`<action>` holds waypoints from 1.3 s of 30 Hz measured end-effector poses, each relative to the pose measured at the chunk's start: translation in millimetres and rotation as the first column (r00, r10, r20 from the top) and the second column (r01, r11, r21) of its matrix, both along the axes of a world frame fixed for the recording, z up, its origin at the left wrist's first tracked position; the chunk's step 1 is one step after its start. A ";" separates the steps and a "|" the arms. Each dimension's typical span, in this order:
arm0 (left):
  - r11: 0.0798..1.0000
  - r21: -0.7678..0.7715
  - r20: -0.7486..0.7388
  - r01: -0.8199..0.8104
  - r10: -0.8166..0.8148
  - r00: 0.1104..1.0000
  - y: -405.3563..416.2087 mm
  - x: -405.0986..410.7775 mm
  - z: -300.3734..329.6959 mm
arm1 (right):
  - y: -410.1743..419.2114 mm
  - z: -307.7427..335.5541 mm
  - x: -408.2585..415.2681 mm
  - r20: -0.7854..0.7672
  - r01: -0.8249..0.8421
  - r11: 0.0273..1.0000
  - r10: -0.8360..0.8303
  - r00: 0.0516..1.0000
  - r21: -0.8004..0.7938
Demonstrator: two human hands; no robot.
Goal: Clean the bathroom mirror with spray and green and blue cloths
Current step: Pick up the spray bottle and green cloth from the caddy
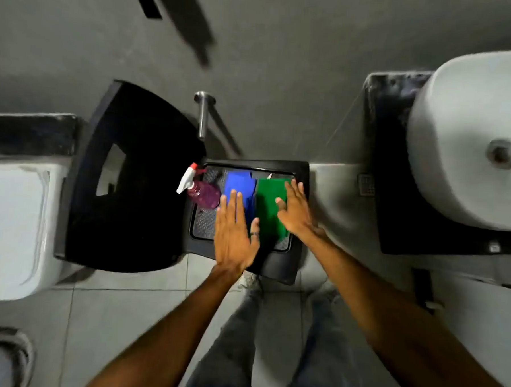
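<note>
A black stool (301,178) stands below me, seen from above. On its seat lie a blue cloth (239,182), a green cloth (268,206) to its right, and a pink spray bottle (202,192) with a white trigger on its left edge. My left hand (234,233) hovers flat over the blue cloth, fingers spread, holding nothing. My right hand (296,210) reaches over the right side of the green cloth, fingers apart; I cannot tell whether either hand touches the cloth. The mirror is out of view.
A toilet (12,228) with a raised black seat lid (130,181) is on the left. A white basin (473,139) on a dark counter is on the right. A metal wall fitting (203,113) projects above the stool. Another person's shoe (6,355) shows at bottom left.
</note>
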State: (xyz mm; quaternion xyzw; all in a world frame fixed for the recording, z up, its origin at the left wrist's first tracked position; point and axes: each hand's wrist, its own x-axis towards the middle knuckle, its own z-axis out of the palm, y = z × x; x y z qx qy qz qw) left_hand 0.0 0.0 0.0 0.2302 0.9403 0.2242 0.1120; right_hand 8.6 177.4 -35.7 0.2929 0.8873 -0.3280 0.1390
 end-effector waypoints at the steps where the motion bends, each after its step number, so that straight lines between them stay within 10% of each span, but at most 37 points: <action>1: 0.996 0.015 0.024 -0.083 0.083 0.996 -7.1 0.1 -16.8 | -6.9 -23.8 -5.2 0.054 -0.019 0.999 0.021 0.998 -0.026; 9: 0.741 0.309 0.289 -0.596 0.525 0.801 -67.3 -83.1 -126.1 | -57.6 -177.7 -33.5 0.267 -0.021 0.988 -0.022 0.963 0.155; 18: 0.824 0.471 0.370 -0.315 0.139 0.919 -97.9 -200.6 -197.3 | -87.4 -244.3 -49.5 0.323 -0.062 0.929 -0.064 0.944 0.365; 22: 0.887 0.392 0.399 -0.243 0.074 0.914 -85.5 -216.1 -200.8 | -61.3 -232.4 -48.4 0.159 0.221 0.975 -0.214 0.964 -0.031; 25: 0.917 0.305 0.374 -0.256 0.131 0.918 -78.4 -211.3 -186.1 | -43.3 -193.6 -40.2 0.189 0.631 0.470 -0.690 0.699 -0.618; 29: 0.827 0.494 0.478 -0.269 0.000 0.878 -47.6 -204.4 -120.4 | -14.6 -112.1 -25.1 0.445 0.464 -0.201 -0.737 0.508 -0.863; 39: 0.665 0.746 0.367 -0.023 -0.382 0.848 39.8 -170.2 149.0 | 36.9 147.5 -46.2 0.097 -0.048 -0.152 -0.813 0.574 -0.987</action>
